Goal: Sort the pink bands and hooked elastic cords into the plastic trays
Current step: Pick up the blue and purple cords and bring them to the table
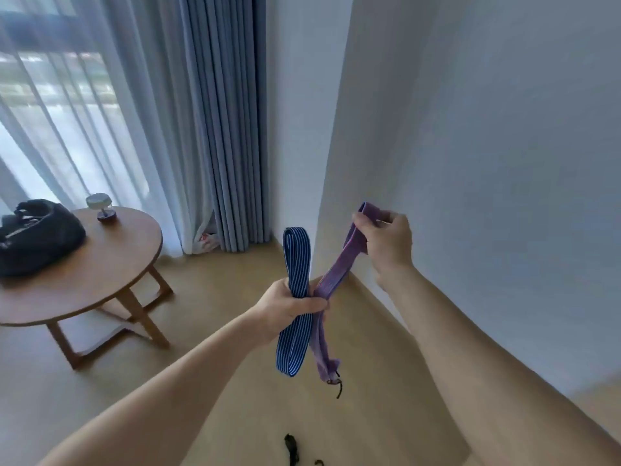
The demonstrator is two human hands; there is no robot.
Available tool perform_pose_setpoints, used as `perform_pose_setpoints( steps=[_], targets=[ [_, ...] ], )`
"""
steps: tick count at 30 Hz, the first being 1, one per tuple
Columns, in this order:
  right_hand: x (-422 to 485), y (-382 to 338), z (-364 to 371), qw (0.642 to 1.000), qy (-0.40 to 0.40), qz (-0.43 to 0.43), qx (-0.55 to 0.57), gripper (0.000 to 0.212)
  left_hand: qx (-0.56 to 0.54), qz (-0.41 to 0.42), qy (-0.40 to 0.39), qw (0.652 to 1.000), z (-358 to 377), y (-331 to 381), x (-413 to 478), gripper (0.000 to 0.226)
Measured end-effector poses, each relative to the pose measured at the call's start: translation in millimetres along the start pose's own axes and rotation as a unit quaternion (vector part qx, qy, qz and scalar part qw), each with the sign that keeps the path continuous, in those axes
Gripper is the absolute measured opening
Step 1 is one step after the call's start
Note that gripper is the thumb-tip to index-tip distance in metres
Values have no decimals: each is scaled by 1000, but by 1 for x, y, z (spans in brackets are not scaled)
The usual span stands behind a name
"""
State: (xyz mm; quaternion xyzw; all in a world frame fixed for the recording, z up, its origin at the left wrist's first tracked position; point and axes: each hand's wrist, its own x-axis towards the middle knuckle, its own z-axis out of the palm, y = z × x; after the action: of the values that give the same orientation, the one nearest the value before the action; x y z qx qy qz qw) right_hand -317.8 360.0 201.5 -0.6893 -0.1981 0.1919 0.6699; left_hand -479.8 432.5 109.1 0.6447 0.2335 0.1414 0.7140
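My left hand (291, 306) grips two folded elastic cords at their middle, held up in front of me. One is a blue-and-white striped cord (295, 264), looped above and below the fist. The other is a pink-purple cord (332, 280) with a dark hook (338, 388) dangling at its lower end. My right hand (386, 240) pinches the upper loop of the pink-purple cord, pulling it up and to the right. No plastic trays are in view.
A round wooden table (111, 264) stands at the left with a black bag (37, 237) and a small jar (100, 205) on it. Curtains hang behind, and a white wall (470, 163) is close on the right. Dark hooks (292, 449) lie on the wooden floor below.
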Motion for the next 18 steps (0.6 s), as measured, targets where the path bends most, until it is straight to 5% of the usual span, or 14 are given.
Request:
perform_pose_setpoints(
  steps=[4,9,12,18],
  targets=[
    [-36,31,-55,991,-6,100,-85,59,-39,-26,-15,999,35,24,4,13],
    [-85,51,-107,977,-139,139,-77,37,-59,-57,-13,997,103,48,10,6],
    [-106,58,-144,978,-154,121,-72,21,-93,-62,-22,993,148,56,14,9],
    [-144,58,-254,988,-91,90,-82,15,104,-5,-109,989,248,54,5,12]
  ],
)
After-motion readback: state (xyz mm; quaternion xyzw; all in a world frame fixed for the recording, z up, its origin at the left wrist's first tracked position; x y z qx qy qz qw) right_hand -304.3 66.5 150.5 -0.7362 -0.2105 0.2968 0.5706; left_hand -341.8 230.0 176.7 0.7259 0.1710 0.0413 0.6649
